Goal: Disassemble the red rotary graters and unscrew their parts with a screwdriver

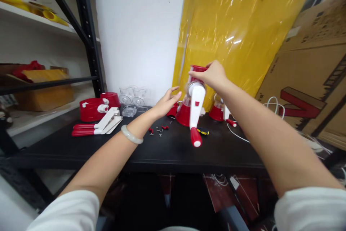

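A red-and-white rotary grater (pixel 184 113) stands upright on the black table, its white crank handle (pixel 197 103) hanging down to a red knob at the front. My right hand (pixel 214 75) is closed around the red top of the grater, thumb on the near side. To the left of it, my left hand (pixel 168 103) holds nothing, with its fingers apart and pointing toward the grater. Behind the crank knob lies a yellow-and-black screwdriver (pixel 203 132), partly covered. Small red parts (pixel 164 127) and several screws (pixel 159 132) are scattered below my left hand.
At left on the table (pixel 216 157) are red housings (pixel 93 109), white crank handles with red grips (pixel 104 123) and clear plastic parts (pixel 129 110). Another grater (pixel 216 112) and a white cable (pixel 238 135) are at right. A large cardboard box (pixel 305 65) leans beyond them.
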`<act>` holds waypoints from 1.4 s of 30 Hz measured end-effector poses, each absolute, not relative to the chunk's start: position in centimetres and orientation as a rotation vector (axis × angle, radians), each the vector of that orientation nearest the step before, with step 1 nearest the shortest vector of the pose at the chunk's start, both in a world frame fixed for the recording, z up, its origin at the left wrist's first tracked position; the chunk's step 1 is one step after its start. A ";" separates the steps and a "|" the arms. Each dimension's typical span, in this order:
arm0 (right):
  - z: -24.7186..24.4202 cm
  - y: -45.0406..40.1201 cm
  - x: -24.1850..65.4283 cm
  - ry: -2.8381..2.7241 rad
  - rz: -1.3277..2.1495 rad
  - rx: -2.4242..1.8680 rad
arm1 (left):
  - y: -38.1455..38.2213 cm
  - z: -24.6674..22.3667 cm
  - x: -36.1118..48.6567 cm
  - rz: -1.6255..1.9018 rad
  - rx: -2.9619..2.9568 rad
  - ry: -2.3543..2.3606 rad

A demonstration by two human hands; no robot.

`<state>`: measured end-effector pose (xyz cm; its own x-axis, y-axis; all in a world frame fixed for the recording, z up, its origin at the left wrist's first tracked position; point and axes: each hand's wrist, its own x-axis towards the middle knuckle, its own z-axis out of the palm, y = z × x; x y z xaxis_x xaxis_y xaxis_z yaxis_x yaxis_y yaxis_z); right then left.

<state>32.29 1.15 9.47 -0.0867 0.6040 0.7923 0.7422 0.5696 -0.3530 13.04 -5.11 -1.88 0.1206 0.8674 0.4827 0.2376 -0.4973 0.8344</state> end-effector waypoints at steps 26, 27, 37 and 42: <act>4.0 -3.8 30.3 -1.929 -0.061 -1.198 | -4.3 -0.5 11.2 0.778 1.997 0.930; 4.1 -3.8 30.4 -1.940 -0.077 -1.208 | -4.1 -0.6 11.2 0.776 1.980 0.897; 5.6 -3.0 30.4 -1.961 -0.236 -1.179 | -2.8 -2.1 11.2 0.839 1.803 0.815; 8.8 -0.2 32.3 -1.836 -0.073 -1.061 | -2.7 -2.1 10.6 0.845 1.924 0.821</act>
<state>32.33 -0.15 8.78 -0.1428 0.6301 0.7633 0.6886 0.6172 -0.3807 10.59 -2.72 -2.13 0.5547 0.7967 0.2397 0.2168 -0.4166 0.8828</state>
